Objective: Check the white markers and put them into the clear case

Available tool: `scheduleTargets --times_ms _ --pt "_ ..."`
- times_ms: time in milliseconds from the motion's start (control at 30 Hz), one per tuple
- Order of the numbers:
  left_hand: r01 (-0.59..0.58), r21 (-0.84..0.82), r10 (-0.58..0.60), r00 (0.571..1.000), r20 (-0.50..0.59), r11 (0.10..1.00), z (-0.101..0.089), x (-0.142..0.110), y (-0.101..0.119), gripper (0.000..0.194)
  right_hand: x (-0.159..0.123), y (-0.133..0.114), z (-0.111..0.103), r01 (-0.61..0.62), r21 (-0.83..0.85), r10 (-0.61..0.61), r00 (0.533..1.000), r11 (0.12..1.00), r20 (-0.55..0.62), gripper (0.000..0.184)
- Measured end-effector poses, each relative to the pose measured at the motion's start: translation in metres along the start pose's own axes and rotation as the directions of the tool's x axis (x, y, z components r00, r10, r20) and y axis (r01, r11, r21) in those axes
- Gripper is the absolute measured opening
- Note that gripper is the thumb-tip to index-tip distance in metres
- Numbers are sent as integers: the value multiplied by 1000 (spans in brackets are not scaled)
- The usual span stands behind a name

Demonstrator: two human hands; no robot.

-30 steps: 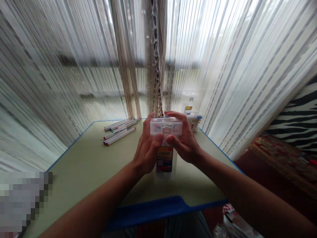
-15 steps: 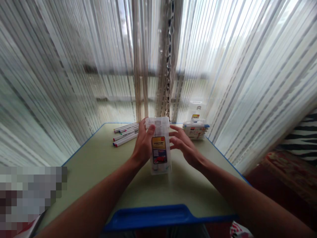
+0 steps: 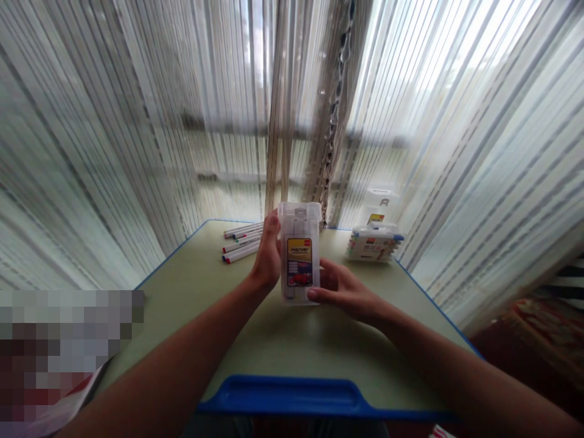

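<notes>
Clear plastic marker case point(image 3: 300, 254) is approx. upright btwn both hands, over the tabletop's point(image 3: 196, 261) middle, L-R; can't tell if its base touches. L hand point(image 3: 268, 252) grips the case's L side, thumb up near the top; fingers mostly hidden. R hand point(image 3: 344, 289) has it at lower R, thumb on the front, fingers curled round the side.

Handling (my guess): light, stiff-walled, smooth, so a bit slippery; thin plastic might crack if dropped or squeezed hard. Contents n/c thru the label. Best hold: both long sides, approx. mid-height, thumbs off the top catch.

Loose white markers point(image 3: 244, 252) lie twd the tabletop's far L corner, just beyond L hand. 2nd clear case w/ markers point(image 3: 374, 244) sits nr the far R corner, lid up. Blue trough point(image 3: 292, 395) runs along the near edge.
</notes>
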State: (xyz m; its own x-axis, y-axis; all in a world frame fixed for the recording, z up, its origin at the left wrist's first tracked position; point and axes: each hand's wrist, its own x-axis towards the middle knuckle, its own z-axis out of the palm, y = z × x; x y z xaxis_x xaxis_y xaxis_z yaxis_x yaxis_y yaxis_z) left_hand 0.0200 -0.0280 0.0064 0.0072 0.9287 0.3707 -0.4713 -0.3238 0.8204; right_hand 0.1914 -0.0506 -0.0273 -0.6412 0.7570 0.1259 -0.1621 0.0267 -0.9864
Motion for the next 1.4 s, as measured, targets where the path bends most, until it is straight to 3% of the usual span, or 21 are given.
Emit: scheduleTargets --times_ms 133,267,367,567,800,933,1067,1400 --pt "216 -129 -204 974 102 968 -2 0 0 70 -1 -5 1 30 26 -29 999 999 -28 54" --pt "461 -147 -416 873 255 875 -8 -1 -6 78 0 -4 -1 66 52 -64 997 996 -37 53" --pt "535 -178 -479 832 279 826 -10 -4 -7 80 2 -1 -3 95 71 -93 995 993 -20 51" --pt "552 -250 -498 830 251 795 -4 -6 3 71 2 3 -7 115 18 -115 993 993 -9 45" --pt "457 -338 -446 888 116 823 0 -4 1 60 4 1 -8 60 -190 -102 971 980 -217 49" --pt "454 -348 -430 891 147 820 1 -5 -7 56 5 4 -8 48 -323 -138 954 945 -265 56" --pt "502 -325 -460 865 201 801 -1 -6 -11 57 4 3 -7 -11 -428 -131 945 904 -301 62" --pt "476 -324 -458 878 136 817 0 -7 -6 62 -1 -2 0 29 -473 -184 941 881 -285 65"
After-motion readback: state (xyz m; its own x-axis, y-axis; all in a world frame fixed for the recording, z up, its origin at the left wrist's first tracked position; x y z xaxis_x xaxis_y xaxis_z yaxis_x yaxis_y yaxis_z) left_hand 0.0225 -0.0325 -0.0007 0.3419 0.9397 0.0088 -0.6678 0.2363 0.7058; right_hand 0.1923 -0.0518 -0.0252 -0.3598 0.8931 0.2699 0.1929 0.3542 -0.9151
